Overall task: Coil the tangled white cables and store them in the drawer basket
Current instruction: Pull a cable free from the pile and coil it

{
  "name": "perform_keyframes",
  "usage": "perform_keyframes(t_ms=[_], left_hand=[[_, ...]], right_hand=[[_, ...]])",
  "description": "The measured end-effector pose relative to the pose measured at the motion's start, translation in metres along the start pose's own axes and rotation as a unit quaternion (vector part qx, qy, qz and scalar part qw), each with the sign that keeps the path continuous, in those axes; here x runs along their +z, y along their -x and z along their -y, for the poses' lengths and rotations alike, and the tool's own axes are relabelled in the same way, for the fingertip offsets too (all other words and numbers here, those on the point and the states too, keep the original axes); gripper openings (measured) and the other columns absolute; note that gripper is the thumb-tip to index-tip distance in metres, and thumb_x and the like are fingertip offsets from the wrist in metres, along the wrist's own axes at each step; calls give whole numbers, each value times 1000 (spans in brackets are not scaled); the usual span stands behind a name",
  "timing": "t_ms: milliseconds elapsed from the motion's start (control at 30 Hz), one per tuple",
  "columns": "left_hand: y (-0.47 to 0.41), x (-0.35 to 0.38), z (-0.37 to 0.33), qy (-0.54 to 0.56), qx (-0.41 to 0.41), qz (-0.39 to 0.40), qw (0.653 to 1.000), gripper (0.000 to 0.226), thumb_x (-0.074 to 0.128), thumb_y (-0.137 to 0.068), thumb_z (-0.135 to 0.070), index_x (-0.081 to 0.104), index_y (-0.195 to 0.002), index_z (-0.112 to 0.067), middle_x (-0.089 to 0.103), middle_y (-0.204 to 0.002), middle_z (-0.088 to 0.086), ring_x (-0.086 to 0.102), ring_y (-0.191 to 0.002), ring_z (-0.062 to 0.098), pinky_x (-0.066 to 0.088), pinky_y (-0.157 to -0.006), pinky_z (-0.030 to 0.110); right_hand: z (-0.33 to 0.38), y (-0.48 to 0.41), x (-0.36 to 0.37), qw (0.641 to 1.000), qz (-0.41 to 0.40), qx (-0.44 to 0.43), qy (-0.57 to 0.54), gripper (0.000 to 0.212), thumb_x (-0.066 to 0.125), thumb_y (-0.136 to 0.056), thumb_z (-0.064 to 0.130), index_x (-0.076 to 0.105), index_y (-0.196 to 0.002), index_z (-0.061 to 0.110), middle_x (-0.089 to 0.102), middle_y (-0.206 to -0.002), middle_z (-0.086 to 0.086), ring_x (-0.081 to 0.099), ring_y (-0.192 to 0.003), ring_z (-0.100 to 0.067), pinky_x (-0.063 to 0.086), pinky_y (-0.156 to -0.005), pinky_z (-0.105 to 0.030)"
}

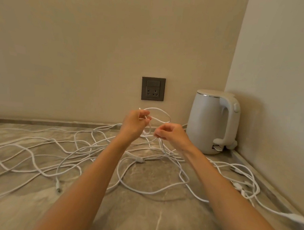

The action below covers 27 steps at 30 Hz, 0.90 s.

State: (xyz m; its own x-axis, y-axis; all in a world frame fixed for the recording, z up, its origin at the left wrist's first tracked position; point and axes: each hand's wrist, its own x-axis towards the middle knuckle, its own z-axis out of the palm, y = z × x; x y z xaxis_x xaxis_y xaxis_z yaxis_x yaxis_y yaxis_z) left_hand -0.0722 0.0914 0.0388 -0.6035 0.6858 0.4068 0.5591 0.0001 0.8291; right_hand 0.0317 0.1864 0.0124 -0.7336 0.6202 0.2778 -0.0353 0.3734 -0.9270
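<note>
Above the desk [142, 213], your left hand [136, 122] pinches a raised loop [166, 112] of white cable, and your right hand [170, 133] pinches the strand just beside it. From your right hand the slack drops into the tangled cables [93, 147], which sprawl mostly leftward.

A grey-brown marbled stone counter [142, 216] carries a loose tangle of white cables [139, 160], sprawled across almost its whole width, with loops crossing one another from the far left to the right edge. Small connectors lie among the strands, and one larger plug [296, 218] rests near the front right. A white kettle [212, 123] stands upright in the rear right corner, just beside the nearest strands. A low raised lip [41, 122] borders the counter's back edge.
</note>
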Motion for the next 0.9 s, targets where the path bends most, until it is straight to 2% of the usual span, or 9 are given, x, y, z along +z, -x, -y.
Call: perform_keyframes(t_ms=[100, 200, 333, 467, 533, 600, 767, 833, 900], left_hand=[[-5, -2, -1, 18, -7, 5, 1000, 25, 55, -90, -2, 58, -112, 6, 66, -98, 18, 65, -85, 23, 56, -74, 23], [-9, -1, -3, 15, -6, 21, 1000, 15, 59, -86, -1, 64, -97, 9, 65, -84, 17, 63, -68, 18, 51, -54, 9], [-12, -4, -2, -31, 7, 21, 999, 14, 57, -89, -5, 65, -94, 5, 68, -80, 15, 64, -62, 14, 54, -56, 16], [-12, -10, -2, -76, 38, 12, 996, 11, 62, -88, -18, 67, -89, -8, 64, -62, 2, 58, -51, 12, 50, -52, 23], [-12, -16, -2, -84, 48, -12, 995, 12, 65, -84, -26, 68, -86, -15, 58, -58, -4, 51, -45, 10, 42, -51, 23], [-13, -20, 0, -71, 45, -15, 996, 17, 66, -82, -30, 69, -81, -13, 56, -59, -4, 49, -45, 11, 41, -52, 23], [-15, -17, 1, -75, 19, 38, 996, 30, 55, -91, -32, 61, -78, -5, 47, -61, 0, 42, -57, 12, 38, -59, 28], [-14, -17, 1, -53, 21, 51, 997, 28, 51, -94, -29, 59, -74, -10, 48, -63, -2, 41, -59, 9, 33, -57, 23], [-14, -17, 2, -5, 25, 50, 998, 27, 49, -95, -24, 57, -70, -16, 54, -65, -2, 46, -61, 7, 36, -59, 21]], right_hand=[[-1, -7, -1, 999, -5, 4, -34, 13, 67, -82, 1, 60, -81, 12, 60, -77, -1, 55, -69, -10, 46, -70, -19], [-3, -14, 2, 1000, -3, -3, -11, 15, 69, -81, 2, 60, -84, 14, 59, -79, 0, 54, -70, -8, 45, -66, -14], [0, -18, 5, 999, -40, -30, 10, 19, 69, -81, 3, 56, -78, 17, 56, -76, 1, 52, -69, -8, 45, -62, -13], [5, -18, 1, 998, 43, -14, 48, 15, 64, -86, 7, 64, -73, 15, 62, -75, -1, 56, -68, -6, 45, -66, -9], [8, -19, -6, 997, 72, 11, -21, 13, 59, -89, 8, 66, -79, 7, 66, -79, -6, 61, -71, -10, 51, -72, -16], [13, -20, -12, 985, 98, 42, -139, 18, 53, -92, 4, 65, -79, 0, 67, -76, -10, 61, -62, -9, 53, -63, -16], [18, -19, -17, 939, 146, 95, -297, 38, 40, -92, 3, 62, -61, 2, 50, -65, -8, 33, -34, -1, 25, -35, -11], [20, -18, -18, 900, 170, 130, -379, 30, 41, -86, 11, 51, -58, 5, 47, -54, -4, 28, -29, -1, 18, -32, -12], [24, -15, -15, 876, 201, 151, -412, 37, 43, -85, 27, 50, -53, 9, 39, -43, 1, 26, -27, -2, 16, -30, -12]])
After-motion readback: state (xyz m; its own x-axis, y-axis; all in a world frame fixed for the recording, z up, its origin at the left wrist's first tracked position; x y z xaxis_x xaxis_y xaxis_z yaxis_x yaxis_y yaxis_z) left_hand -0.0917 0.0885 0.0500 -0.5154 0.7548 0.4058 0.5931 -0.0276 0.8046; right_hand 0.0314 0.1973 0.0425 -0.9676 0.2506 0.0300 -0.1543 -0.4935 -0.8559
